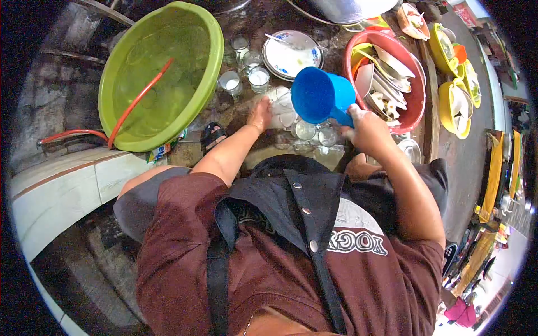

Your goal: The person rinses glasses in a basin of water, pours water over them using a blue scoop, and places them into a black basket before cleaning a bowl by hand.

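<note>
My right hand [367,130] is closed round the handle of a blue plastic dipper [315,94], whose round mouth is turned toward the left. My left hand [260,114] is wrapped at the side of a clear drinking glass [278,102], just left of the dipper; its edges are blurred. Below the dipper, several clear glasses [306,130] stand close together on the wet floor. Beyond my left hand are more glasses, among them one with whitish liquid [259,79]. A stack of white plates [292,54] with blue patterns and a spoon lies behind them.
At the left, a big green basin [208,101] holds water, with a red hose [141,96] hanging into it. A red basin [416,106] full of dishes stands on the right. Yellow containers [460,132] lie beyond a wooden edge. A tiled ledge [61,183] runs at lower left.
</note>
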Motion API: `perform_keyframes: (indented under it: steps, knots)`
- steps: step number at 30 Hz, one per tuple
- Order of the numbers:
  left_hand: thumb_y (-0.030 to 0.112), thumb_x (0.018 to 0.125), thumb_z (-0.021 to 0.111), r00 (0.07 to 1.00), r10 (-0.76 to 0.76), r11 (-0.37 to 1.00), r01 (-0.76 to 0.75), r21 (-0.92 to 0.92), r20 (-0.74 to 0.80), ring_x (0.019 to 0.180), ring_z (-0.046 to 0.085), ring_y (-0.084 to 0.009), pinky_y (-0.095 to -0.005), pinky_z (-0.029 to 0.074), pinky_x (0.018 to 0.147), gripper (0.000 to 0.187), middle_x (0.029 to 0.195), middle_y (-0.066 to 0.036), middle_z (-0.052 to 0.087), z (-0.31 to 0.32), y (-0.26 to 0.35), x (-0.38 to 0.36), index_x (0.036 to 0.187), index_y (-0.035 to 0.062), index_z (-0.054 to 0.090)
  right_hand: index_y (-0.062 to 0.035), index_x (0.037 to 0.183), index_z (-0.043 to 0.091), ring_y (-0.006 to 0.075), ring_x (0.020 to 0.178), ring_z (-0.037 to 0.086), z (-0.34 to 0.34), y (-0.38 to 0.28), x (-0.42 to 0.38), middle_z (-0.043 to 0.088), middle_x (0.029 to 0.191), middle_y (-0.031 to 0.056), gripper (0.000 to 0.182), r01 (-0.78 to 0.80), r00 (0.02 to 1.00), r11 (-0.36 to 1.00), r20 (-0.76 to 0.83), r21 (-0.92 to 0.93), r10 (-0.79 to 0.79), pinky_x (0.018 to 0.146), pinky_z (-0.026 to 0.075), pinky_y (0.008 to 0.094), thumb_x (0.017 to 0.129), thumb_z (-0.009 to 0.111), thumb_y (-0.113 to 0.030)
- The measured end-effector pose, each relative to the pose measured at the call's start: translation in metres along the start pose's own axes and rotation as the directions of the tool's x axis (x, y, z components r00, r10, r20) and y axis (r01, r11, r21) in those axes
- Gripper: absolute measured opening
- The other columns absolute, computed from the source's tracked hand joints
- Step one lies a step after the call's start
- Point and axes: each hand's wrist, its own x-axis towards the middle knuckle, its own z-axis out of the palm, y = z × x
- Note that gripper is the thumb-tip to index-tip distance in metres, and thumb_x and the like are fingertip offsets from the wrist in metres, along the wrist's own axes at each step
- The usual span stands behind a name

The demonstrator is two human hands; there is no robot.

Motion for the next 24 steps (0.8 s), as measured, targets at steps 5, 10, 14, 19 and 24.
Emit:
perform_keyframes:
  steps: [5,10,14,19,24]
  knots:
    - [0.020,0.078,0.047,0.964,0.259,0.951,-0.265,0.159,0.058,0.080,0.052,-0.0392,-0.0454,0.041,0.067,0.017,0.079,-0.021,0.055,-0.031,0.024,-0.004,0.084,0.0044,0.047,0.0007,0.096,0.047,0.0356,0.079,0.057,-0.016,0.002,-0.006,0.058,0.082,0.0211,0.039,-0.111,0.994,0.994,0.006,0.007,0.111,0.067,0.045,0.0428,0.071,0.059,-0.028]
    - [0.021,0.076,0.051,0.948,0.236,0.926,-0.286,0.248,0.211,0.074,0.054,-0.0383,-0.0470,0.042,0.064,0.017,0.077,-0.019,0.056,-0.061,0.090,0.009,0.081,0.0053,0.045,-0.0001,0.096,0.048,0.0348,0.080,0.057,-0.020,0.023,-0.016,0.057,0.085,0.0225,0.039,-0.073,0.988,0.997,-0.135,0.011,0.073,0.067,0.045,0.0437,0.071,0.060,-0.027]
    - [0.021,0.072,0.052,0.852,0.363,0.830,-0.480,0.285,0.378,0.076,0.055,-0.0356,-0.0455,0.043,0.064,0.021,0.080,-0.016,0.058,-0.057,0.144,0.032,0.088,0.0073,0.048,-0.0013,0.096,0.048,0.0342,0.078,0.058,-0.034,0.026,-0.029,0.058,0.080,0.0199,0.037,-0.134,0.974,0.989,-0.191,-0.056,0.121,0.066,0.045,0.0439,0.070,0.060,-0.025]
    - [0.011,0.065,0.052,0.610,0.484,0.663,-0.724,0.192,0.628,0.081,0.058,-0.0326,-0.0422,0.046,0.068,0.022,0.086,-0.015,0.060,-0.036,0.202,0.063,0.086,0.0072,0.056,-0.0024,0.091,0.048,0.0325,0.072,0.059,-0.048,0.028,-0.041,0.058,0.076,0.0177,0.028,-0.189,0.958,0.972,-0.244,-0.139,0.151,0.060,0.046,0.0426,0.074,0.056,-0.023]
    - [0.005,0.063,0.054,0.588,0.277,0.578,-0.734,0.357,0.760,0.087,0.059,-0.0267,-0.0362,0.048,0.070,0.032,0.092,-0.014,0.061,-0.014,0.230,0.079,0.093,0.0103,0.061,-0.0043,0.089,0.049,0.0302,0.065,0.060,-0.043,0.041,-0.048,0.059,0.070,0.0145,0.017,-0.170,0.933,0.946,-0.354,-0.277,0.064,0.054,0.046,0.0409,0.079,0.048,-0.018]
